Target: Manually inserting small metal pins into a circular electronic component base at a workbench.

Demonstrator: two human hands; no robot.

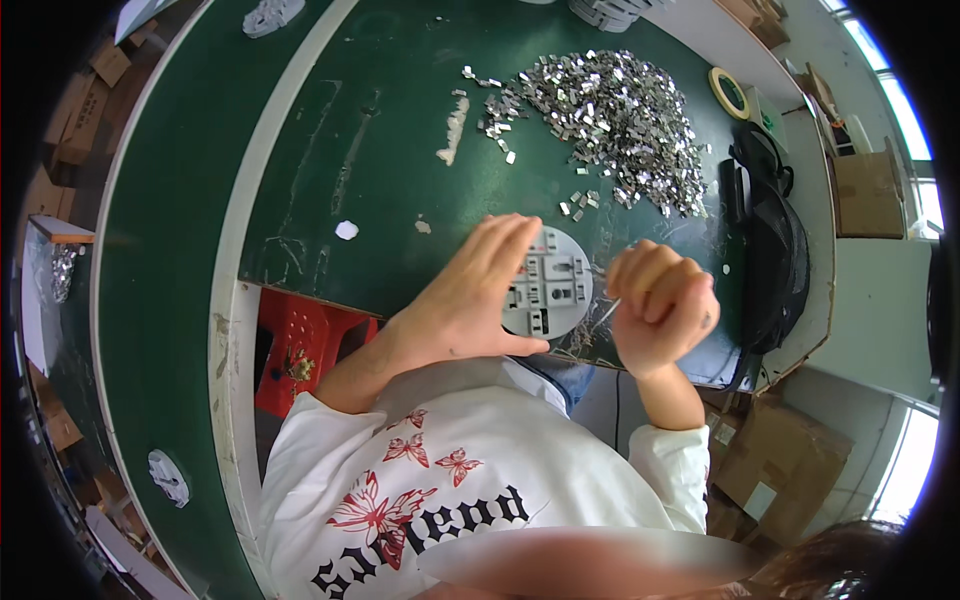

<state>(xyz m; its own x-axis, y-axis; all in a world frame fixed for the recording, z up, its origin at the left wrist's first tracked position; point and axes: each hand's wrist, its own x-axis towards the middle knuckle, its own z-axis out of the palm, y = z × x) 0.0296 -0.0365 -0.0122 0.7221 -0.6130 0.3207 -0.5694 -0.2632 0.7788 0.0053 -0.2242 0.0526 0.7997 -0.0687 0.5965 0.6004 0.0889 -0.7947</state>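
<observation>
A round, light-grey plastic part [562, 280] with raised walls and dark slots lies near the table's front edge. My left hand [468, 300] grips it along its left side, with the fingers at the far edge and the thumb at the near edge. Just to the right of the part, my right hand [660, 308] is curled closed. A thin, pale rod-like piece [607, 313] sticks out of that fist toward the part; the rest of it is hidden by the fingers.
A heap of small shiny metal pieces [625, 125] covers the far right of the green table [400, 170]. A tape roll [728, 93] and black bag [775, 240] lie along the right side. A red plastic stool [300, 345] stands below the front edge.
</observation>
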